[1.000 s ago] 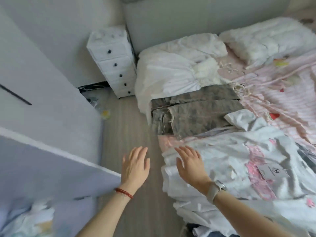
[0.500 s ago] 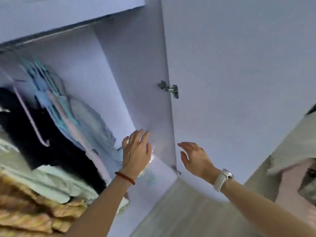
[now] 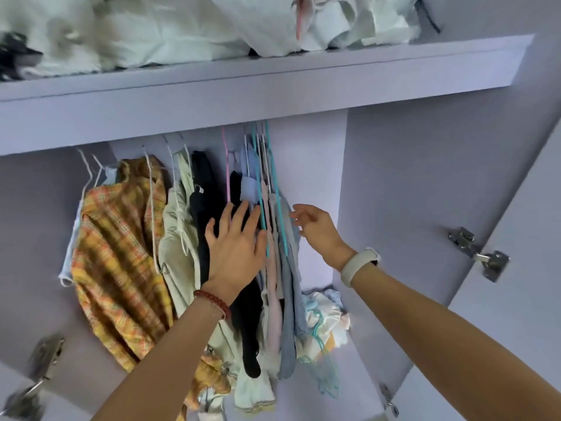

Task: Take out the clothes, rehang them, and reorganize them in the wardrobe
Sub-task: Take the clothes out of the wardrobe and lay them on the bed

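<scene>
Clothes hang in a row inside the open lilac wardrobe (image 3: 379, 177): an orange plaid shirt (image 3: 118, 256) at the left, a cream garment (image 3: 177, 238), a black garment (image 3: 206, 202), then pale pink and blue pieces (image 3: 288, 287) on teal hangers (image 3: 262, 189). My left hand (image 3: 235, 253), fingers spread and straight, lies against the black garment beside the teal hangers. My right hand (image 3: 315, 227) reaches toward the blue pieces from the right with fingers loosely bent, holding nothing.
A shelf (image 3: 273, 80) above the rail carries bundled white fabric (image 3: 151, 28). A crumpled pale pile (image 3: 323, 317) lies on the wardrobe floor at the right. The open door with metal hinges (image 3: 482, 253) stands at the right; another hinge (image 3: 45, 357) shows at lower left.
The view has swung from the bed, past the wardrobe door, up into the wardrobe. Both hands have reached in among the hanging clothes; the left now touches the black garment.
</scene>
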The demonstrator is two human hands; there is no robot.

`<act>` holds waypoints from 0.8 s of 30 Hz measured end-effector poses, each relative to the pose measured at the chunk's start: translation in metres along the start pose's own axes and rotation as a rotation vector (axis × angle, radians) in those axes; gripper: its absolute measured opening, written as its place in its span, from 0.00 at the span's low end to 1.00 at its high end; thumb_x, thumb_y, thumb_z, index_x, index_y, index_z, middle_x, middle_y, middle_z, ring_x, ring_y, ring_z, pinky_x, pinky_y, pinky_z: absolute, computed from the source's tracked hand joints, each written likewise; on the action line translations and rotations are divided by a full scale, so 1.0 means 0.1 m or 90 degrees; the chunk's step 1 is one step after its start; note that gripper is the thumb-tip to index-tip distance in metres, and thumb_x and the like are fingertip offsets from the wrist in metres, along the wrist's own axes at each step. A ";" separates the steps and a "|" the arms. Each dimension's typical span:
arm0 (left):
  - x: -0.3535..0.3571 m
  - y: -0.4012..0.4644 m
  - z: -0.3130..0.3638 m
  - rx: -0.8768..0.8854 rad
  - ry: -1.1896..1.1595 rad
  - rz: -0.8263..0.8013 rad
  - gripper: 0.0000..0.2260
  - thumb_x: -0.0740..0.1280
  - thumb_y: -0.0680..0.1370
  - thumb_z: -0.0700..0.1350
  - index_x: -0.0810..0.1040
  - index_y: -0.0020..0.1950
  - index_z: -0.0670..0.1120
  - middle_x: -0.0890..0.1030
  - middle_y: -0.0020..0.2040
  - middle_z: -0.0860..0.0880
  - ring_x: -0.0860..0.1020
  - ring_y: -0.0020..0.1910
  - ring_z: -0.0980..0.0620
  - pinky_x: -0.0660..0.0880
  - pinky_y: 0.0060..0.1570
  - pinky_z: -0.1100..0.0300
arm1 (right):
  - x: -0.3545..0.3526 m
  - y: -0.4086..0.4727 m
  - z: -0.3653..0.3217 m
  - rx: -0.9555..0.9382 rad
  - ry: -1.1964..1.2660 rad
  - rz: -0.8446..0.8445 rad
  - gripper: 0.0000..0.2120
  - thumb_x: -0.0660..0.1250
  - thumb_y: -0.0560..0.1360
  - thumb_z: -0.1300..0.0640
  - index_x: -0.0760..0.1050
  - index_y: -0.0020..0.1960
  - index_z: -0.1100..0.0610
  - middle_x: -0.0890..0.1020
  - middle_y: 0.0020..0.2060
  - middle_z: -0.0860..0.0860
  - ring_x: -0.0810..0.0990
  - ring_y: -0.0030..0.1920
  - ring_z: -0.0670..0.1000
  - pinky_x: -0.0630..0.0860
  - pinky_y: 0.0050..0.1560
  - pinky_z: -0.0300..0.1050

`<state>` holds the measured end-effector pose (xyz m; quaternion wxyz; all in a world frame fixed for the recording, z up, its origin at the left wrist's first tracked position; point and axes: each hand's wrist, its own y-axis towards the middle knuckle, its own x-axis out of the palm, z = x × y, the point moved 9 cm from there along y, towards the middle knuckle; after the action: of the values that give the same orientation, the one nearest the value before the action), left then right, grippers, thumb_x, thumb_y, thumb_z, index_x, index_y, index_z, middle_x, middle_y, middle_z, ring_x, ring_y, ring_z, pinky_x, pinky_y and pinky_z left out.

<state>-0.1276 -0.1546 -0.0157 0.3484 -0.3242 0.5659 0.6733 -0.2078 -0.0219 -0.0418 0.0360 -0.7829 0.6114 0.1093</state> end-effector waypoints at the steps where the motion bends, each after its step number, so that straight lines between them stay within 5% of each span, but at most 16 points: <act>1: 0.08 0.03 -0.03 -0.005 -0.008 -0.025 0.20 0.55 0.80 0.51 0.65 0.72 0.50 0.63 0.73 0.48 0.56 0.74 0.46 0.49 0.68 0.43 | 0.09 0.11 -0.06 0.018 0.049 -0.021 0.12 0.53 0.79 0.65 0.73 0.56 0.67 0.77 0.54 0.67 0.73 0.46 0.52 0.72 0.50 0.42; 6: 0.31 0.05 -0.12 -0.036 -0.045 -0.061 0.25 0.45 0.78 0.59 0.58 0.74 0.55 0.57 0.75 0.53 0.50 0.75 0.51 0.46 0.70 0.45 | 0.32 0.45 -0.13 0.161 0.270 -0.103 0.04 0.57 0.78 0.63 0.71 0.50 0.59 0.73 0.33 0.54 0.71 0.28 0.49 0.71 0.25 0.34; 9: 0.32 0.10 -0.11 -0.038 -0.049 -0.038 0.29 0.43 0.75 0.60 0.62 0.73 0.54 0.60 0.75 0.50 0.53 0.75 0.49 0.50 0.70 0.44 | 0.10 0.66 -0.11 0.130 0.154 0.004 0.06 0.58 0.77 0.63 0.73 0.50 0.59 0.66 0.28 0.51 0.63 0.22 0.45 0.59 0.19 0.33; 15: 0.36 0.08 -0.13 -0.054 -0.051 -0.020 0.27 0.47 0.75 0.58 0.67 0.70 0.52 0.66 0.72 0.44 0.58 0.73 0.46 0.55 0.68 0.41 | -0.39 0.82 -0.17 -0.028 0.024 0.200 0.14 0.54 0.76 0.67 0.78 0.47 0.64 0.75 0.41 0.53 0.70 0.40 0.50 0.69 0.42 0.36; 24: 0.39 0.08 -0.13 -0.074 -0.061 -0.009 0.24 0.52 0.76 0.54 0.69 0.69 0.49 0.68 0.70 0.42 0.60 0.73 0.45 0.55 0.67 0.39 | -0.78 0.70 -0.11 -0.087 0.042 0.249 0.11 0.57 0.78 0.64 0.78 0.45 0.62 0.71 0.30 0.44 0.70 0.36 0.46 0.68 0.50 0.42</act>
<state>-0.1548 -0.1645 -0.0459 0.3604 -0.3149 0.5064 0.7172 -0.2918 0.0325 -0.0085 -0.0594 -0.6529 0.7439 0.1297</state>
